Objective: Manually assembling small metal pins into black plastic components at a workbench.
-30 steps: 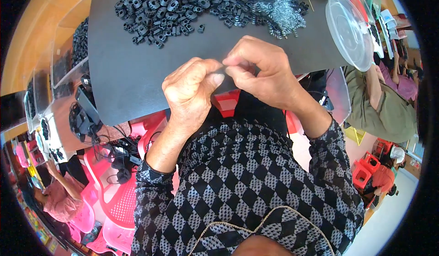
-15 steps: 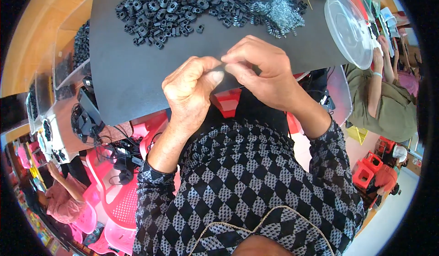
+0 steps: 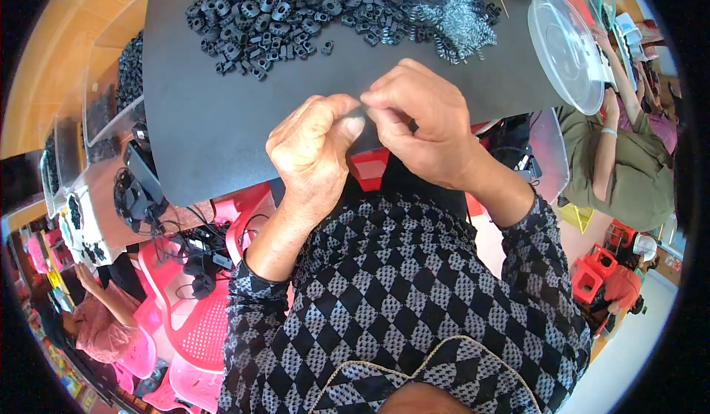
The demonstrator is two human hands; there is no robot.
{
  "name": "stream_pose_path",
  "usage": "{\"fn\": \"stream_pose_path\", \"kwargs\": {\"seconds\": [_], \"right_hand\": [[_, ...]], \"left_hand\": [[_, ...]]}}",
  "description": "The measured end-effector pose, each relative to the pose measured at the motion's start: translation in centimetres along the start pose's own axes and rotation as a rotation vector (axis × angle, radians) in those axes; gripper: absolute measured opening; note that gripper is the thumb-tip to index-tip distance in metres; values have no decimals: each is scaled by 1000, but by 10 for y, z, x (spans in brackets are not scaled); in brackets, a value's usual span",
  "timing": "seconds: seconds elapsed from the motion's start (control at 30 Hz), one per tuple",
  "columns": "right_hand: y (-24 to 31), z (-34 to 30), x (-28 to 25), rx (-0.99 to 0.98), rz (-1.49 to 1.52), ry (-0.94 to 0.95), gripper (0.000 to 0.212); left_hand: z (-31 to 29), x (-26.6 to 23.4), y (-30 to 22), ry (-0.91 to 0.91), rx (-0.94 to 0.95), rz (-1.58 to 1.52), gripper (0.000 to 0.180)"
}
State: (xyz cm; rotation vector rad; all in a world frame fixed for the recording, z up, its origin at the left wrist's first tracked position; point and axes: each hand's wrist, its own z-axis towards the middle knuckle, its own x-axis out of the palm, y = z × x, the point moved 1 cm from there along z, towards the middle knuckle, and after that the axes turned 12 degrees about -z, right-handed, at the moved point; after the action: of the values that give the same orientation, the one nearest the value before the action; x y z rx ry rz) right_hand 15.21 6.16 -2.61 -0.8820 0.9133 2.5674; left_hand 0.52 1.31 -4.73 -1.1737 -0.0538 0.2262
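Note:
My left hand point(image 3: 312, 139) and my right hand point(image 3: 425, 118) meet over the near edge of the dark table point(image 3: 222, 129). Thumb and forefinger of each are pinched, with the fingertips almost touching. Whatever lies between them is too small or too hidden to make out. Beyond my hands spreads a heap of small black plastic parts point(image 3: 270, 15), each with a hole in it. A pile of small silvery coil springs point(image 3: 460, 26) rests against the right end of that heap. One black part point(image 3: 327, 47) lies a little apart, nearer to me.
A clear round plastic lid point(image 3: 566, 52) sits at the table's right edge, with a thin stick point(image 3: 502, 4) near it. Clear bins of black parts point(image 3: 130, 74) stand at left. A pink chair point(image 3: 196, 325) is lower left. A person in olive clothing point(image 3: 621, 163) works at right.
Both hands stay pinched together; the left has shifted slightly to the right. The right hand's fingers have turned a little. The heap and springs look the same.

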Motion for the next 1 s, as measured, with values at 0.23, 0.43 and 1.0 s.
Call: {"fn": "stream_pose_path", "kwargs": {"seconds": [0.23, 0.43, 1.0], "right_hand": [[-7, -8, 8, -1, 29, -68, 16], [-14, -7, -4, -39, 38, -2, 16], [102, 85, -16, -177, -22, 18, 71]], "left_hand": [[-3, 11, 6, -60, 110, 26, 16], [-3, 14, 5, -33, 115, 114, 14], [26, -75, -96, -282, -466, -924, 18]]}}
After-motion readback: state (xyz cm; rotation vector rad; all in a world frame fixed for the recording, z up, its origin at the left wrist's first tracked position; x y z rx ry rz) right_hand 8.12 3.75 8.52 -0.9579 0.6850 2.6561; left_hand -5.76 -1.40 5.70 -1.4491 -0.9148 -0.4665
